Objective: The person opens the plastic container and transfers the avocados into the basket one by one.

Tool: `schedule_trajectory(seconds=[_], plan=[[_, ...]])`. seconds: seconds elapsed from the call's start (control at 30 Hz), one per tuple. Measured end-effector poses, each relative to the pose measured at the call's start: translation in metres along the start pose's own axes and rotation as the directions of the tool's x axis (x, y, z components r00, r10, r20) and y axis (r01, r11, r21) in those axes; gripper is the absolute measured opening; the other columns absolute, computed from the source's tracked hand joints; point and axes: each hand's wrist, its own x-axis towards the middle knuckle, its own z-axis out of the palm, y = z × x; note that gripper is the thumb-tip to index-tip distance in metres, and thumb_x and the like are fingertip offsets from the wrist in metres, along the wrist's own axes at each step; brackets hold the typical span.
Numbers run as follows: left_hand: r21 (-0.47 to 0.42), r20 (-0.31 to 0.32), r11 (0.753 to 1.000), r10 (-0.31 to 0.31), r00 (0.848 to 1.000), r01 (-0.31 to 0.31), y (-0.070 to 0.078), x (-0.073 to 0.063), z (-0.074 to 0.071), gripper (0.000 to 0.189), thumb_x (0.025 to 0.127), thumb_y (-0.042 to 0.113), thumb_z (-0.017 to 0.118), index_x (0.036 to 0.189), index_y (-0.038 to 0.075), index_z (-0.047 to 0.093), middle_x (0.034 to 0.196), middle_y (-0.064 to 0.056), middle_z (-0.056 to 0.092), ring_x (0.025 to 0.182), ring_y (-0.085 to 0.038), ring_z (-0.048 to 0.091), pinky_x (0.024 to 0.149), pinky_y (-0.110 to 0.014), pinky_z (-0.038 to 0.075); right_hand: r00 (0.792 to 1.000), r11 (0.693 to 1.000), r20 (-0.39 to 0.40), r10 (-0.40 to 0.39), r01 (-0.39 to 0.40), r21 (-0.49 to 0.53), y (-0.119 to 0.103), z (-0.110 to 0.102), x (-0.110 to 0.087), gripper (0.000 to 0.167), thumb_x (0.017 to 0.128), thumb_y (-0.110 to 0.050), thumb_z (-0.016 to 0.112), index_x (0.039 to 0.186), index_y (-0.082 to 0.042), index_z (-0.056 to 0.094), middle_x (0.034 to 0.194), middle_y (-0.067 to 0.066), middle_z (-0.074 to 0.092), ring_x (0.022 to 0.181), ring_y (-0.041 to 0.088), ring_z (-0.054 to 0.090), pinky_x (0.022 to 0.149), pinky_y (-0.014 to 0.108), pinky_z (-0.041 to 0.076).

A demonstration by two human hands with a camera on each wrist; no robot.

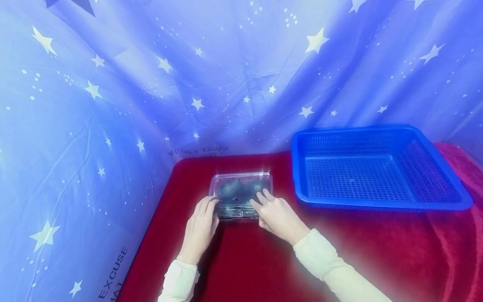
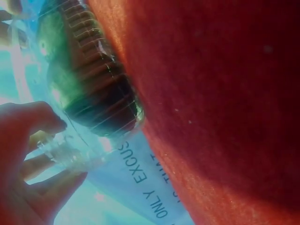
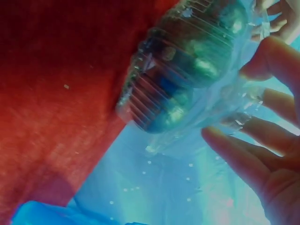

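A clear plastic clamshell box [image 1: 235, 212] sits on the red cloth, with small holes in its lid [image 1: 237, 178] and ribbed sides. Inside lie large dark green rounded things [image 3: 206, 65], seen through the plastic; their kind is unclear. At the box's left side, my left hand [image 1: 200, 228] grips the edge, thumb toward the front and fingers on the lid. My right hand [image 1: 281, 218] holds the right edge, fingers spread over the lid's corner and thumb by the front. Whether the lid is fully fastened cannot be made out.
A blue perforated plastic basket [image 1: 377, 203] stands to the right of the box, near the back. Red cloth [image 1: 249, 268] covers the table. A blue curtain [image 1: 226, 75] with white stars hangs behind and along the left edge.
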Motion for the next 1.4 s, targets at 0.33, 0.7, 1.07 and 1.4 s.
schedule_trajectory(seconds=[0.33, 0.7, 1.07, 1.4], plan=[[-0.007, -0.019, 1.0, 0.0, 1.0, 0.0, 0.004, -0.001, 0.003, 0.044, 0.08, 0.0, 0.073, 0.123, 0.003, 0.062, 0.128, -0.013, 0.062, 0.121, -0.031, 0.058, 0.087, -0.041, 0.058, 0.994, 0.999, 0.101, 0.031, -0.029, -0.024, 0.002, -0.009, 0.011, 0.045, 0.069, -0.024, 0.087, 0.108, -0.009, 0.071, 0.107, 0.014, 0.071, 0.105, 0.032, 0.067, 0.062, 0.03, 0.06], [-0.023, -0.007, 1.0, -0.015, 1.0, 0.015, 0.004, -0.002, 0.004, 0.043, 0.081, -0.001, 0.07, 0.123, 0.005, 0.06, 0.128, -0.012, 0.06, 0.121, -0.027, 0.056, 0.086, -0.038, 0.058, 0.998, 0.999, 0.044, 0.039, -0.04, 0.029, 0.005, -0.019, 0.017, 0.034, 0.067, -0.017, 0.083, 0.098, -0.01, 0.072, 0.097, 0.01, 0.073, 0.092, 0.028, 0.069, 0.061, 0.033, 0.06], [0.009, 0.002, 1.0, -0.004, 1.0, 0.004, 0.002, 0.002, 0.0, 0.047, 0.078, -0.004, 0.072, 0.122, 0.004, 0.059, 0.126, -0.013, 0.06, 0.12, -0.029, 0.057, 0.081, -0.039, 0.059, 0.999, 0.997, 0.003, 0.043, -0.043, 0.06, 0.005, -0.022, 0.018, 0.031, 0.069, -0.013, 0.076, 0.1, -0.009, 0.071, 0.1, 0.01, 0.074, 0.097, 0.03, 0.07, 0.057, 0.034, 0.059], [-0.013, 0.0, 1.0, -0.021, 1.0, 0.021, -0.001, 0.013, -0.008, 0.048, 0.078, -0.003, 0.075, 0.124, 0.002, 0.059, 0.128, -0.015, 0.061, 0.122, -0.03, 0.058, 0.091, -0.042, 0.056, 0.995, 0.982, 0.006, 0.097, -0.097, 0.162, 0.01, -0.025, 0.019, 0.036, 0.078, -0.014, 0.074, 0.114, -0.008, 0.073, 0.116, 0.013, 0.072, 0.112, 0.031, 0.067, 0.069, 0.037, 0.061]])
